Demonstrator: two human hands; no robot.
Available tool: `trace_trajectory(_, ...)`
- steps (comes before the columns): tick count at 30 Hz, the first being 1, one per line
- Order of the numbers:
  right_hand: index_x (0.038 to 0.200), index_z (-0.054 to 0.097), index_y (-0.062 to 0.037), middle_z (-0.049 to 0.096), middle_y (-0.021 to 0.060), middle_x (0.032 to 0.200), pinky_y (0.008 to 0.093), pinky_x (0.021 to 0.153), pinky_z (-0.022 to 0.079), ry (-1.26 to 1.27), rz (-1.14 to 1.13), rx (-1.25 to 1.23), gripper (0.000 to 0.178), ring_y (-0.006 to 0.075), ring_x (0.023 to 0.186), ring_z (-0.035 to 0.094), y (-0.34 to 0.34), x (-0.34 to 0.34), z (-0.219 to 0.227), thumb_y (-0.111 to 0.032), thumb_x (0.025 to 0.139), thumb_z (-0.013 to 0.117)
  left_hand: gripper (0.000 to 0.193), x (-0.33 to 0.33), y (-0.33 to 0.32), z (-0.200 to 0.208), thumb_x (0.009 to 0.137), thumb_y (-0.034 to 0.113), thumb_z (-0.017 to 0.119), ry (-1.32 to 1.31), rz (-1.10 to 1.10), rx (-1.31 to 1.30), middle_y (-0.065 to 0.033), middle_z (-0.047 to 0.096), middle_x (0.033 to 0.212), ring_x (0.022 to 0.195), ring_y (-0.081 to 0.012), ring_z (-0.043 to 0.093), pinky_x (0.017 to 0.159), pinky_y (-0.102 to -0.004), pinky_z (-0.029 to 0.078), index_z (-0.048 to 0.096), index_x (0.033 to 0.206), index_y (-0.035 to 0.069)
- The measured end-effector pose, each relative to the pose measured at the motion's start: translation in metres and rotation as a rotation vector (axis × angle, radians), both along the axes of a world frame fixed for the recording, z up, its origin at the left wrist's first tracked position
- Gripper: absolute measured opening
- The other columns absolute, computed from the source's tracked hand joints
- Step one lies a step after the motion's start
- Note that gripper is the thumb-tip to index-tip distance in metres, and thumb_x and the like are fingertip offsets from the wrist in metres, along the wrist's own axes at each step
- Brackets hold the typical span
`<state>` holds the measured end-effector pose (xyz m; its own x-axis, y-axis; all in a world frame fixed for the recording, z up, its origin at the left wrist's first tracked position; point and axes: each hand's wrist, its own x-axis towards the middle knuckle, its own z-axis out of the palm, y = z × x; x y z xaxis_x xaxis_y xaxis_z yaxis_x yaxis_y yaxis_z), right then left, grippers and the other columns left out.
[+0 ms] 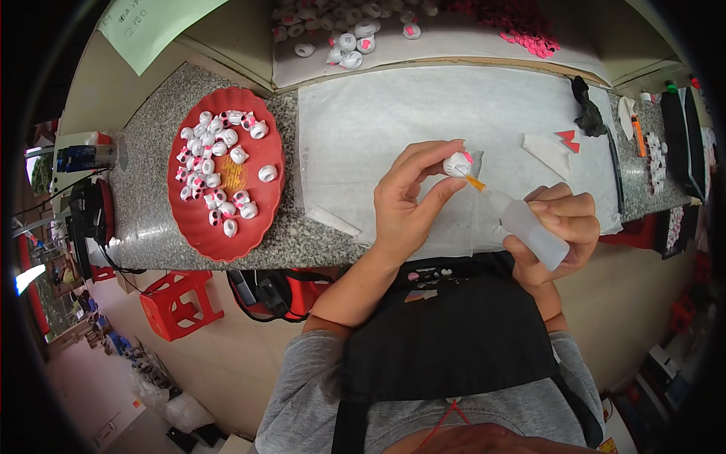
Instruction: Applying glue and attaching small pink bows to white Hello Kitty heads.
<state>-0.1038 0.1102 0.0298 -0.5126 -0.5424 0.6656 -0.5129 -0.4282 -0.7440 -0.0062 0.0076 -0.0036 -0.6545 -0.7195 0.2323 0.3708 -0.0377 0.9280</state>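
Note:
Between the thumb and fingertips of my left hand [404,200] is a small white animal-head figurine [455,165] with a pink piece on its side. My right hand [567,219] is wrapped round a translucent white squeeze bottle [535,234], tilted up to the left. The bottle's orange nozzle [476,183] points at the figurine and meets its lower right edge; whether it touches I cannot tell. Both hands are above a white sheet [340,136] on the bench. To the left, a red scalloped plate [219,246] carries several similar figurines [208,163], many with pink and dark parts.
On the back shelf lie a heap of white figurines [355,41] and a pile of pink pieces [533,44]. A black cloth [586,110], white paper [550,153] and red triangular pieces [569,141] lie at the right. A folded white strip [333,221] is near the front edge.

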Motion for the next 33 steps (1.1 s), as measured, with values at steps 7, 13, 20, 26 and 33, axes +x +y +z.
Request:
trace_trajectory(7, 0.081, 0.044, -0.0068, 0.043, 0.0057, 0.074, 0.0241, 0.049, 0.038, -0.002, 0.016, 0.007, 0.036, 0.0133, 0.057, 0.042, 0.002, -0.001, -0.001, -0.011, 0.057, 0.071, 0.029, 0.001, -0.001, -0.002, 0.07, -0.005, 0.054, -0.03, 0.032, -0.064, -0.0121, 0.048, 0.099, 0.089, -0.0163, 0.048, 0.076, -0.026, 0.04, 0.049, 0.099, -0.004)
trace_trajectory(13, 0.086, 0.045, -0.0054, 0.044, 0.0086, 0.08, 0.0236, 0.052, 0.041, 0.053, 0.071, -0.018, 0.044, 0.0148, 0.059, 0.046, 0.003, -0.009, -0.001, 0.002, 0.05, 0.071, 0.028, 0.0, -0.001, -0.002, 0.071, -0.004, 0.054, -0.039, 0.024, -0.046, -0.0127, 0.049, 0.1, 0.09, -0.0165, 0.048, 0.077, -0.0259, 0.039, 0.049, 0.099, -0.004)
trace_trajectory(20, 0.082, 0.04, -0.0041, 0.043, 0.0093, 0.08, 0.0262, 0.055, 0.043, -0.169, 0.056, 0.007, 0.034, 0.0156, 0.065, 0.047, 0.004, -0.033, 0.002, 0.002, 0.059, 0.063, 0.033, 0.001, -0.002, 0.0, 0.071, -0.003, 0.053, 0.05, -0.003, 0.251, -0.011, 0.052, 0.095, 0.088, -0.0159, 0.05, 0.077, -0.0291, 0.042, 0.044, 0.102, -0.001)
trace_trajectory(26, 0.088, 0.041, -0.002, 0.046, 0.0058, 0.083, 0.024, 0.055, 0.046, -0.288, 0.176, 0.517, 0.023, 0.0139, 0.075, 0.054, -0.024, -0.106, 0.002, 0.002, 0.067, 0.052, 0.03, -0.004, -0.001, 0.001, 0.07, -0.008, 0.051, 0.123, 0.02, 0.358, -0.0106, 0.051, 0.092, 0.083, -0.0165, 0.052, 0.074, -0.0284, 0.043, 0.043, 0.099, -0.002)
trace_trajectory(33, 0.086, 0.048, -0.0046, 0.047, 0.0086, 0.086, 0.034, 0.059, 0.044, 0.609, -0.4, 0.734, 0.027, 0.0248, 0.072, 0.052, -0.097, -0.162, -0.039, 0.001, 0.06, 0.055, 0.03, 0.001, -0.001, -0.005, 0.071, -0.005, 0.051, 0.094, 0.099, 0.308, -0.0099, 0.051, 0.093, 0.084, -0.016, 0.051, 0.072, -0.0299, 0.044, 0.043, 0.1, -0.002)
